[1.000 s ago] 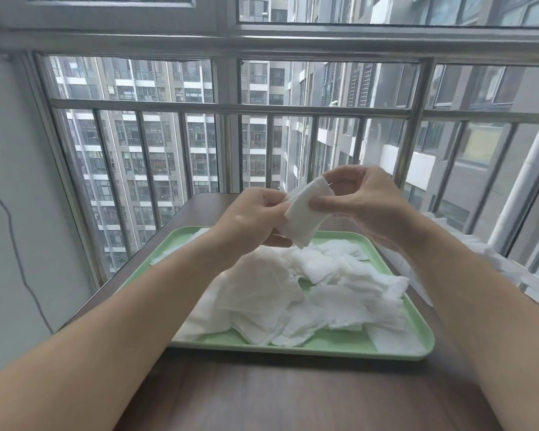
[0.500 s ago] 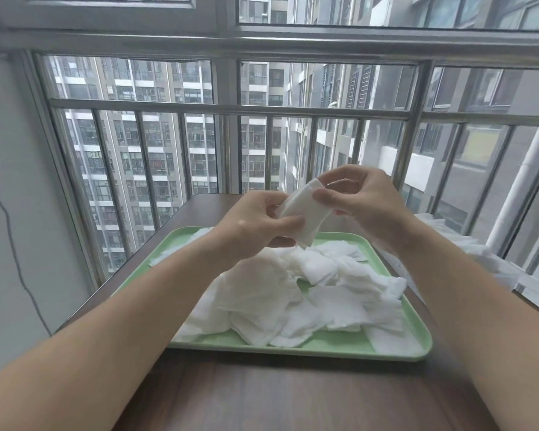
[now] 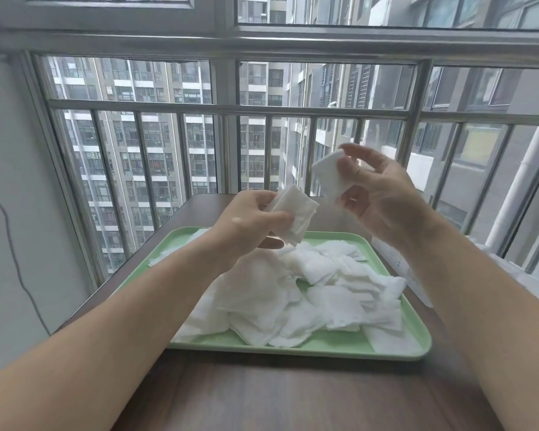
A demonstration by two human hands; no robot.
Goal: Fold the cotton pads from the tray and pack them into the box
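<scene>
Cotton pads (image 3: 308, 290) lie in a loose white heap on the green tray (image 3: 293, 350), overlapping at all angles, with one flat at the near right corner. The tray sits on the brown tabletop (image 3: 262, 396), its long side running left to right in front of me.

Above the heap I hold two more pads, apart from each other. My left hand (image 3: 246, 227) pinches a folded pad (image 3: 294, 217) between thumb and fingers (image 3: 276, 217). It sticks out to the right of my grip, tilted on a corner, its long axis slanting from upper right down toward the tray. My right hand (image 3: 383, 200) is higher and pinches a second pad (image 3: 329, 177) between thumb and forefinger, the other fingers loosely curled and spread. That pad stands nearly upright, its top leaning a little to the right. The hand is blurred, so I cannot tell how the pad is folded.

Just right of the tray something white (image 3: 402, 275) lies mostly hidden behind my right forearm; I cannot tell what it is. Beyond the tabletop are a metal window railing (image 3: 231, 108) and tall apartment blocks (image 3: 156, 169).
</scene>
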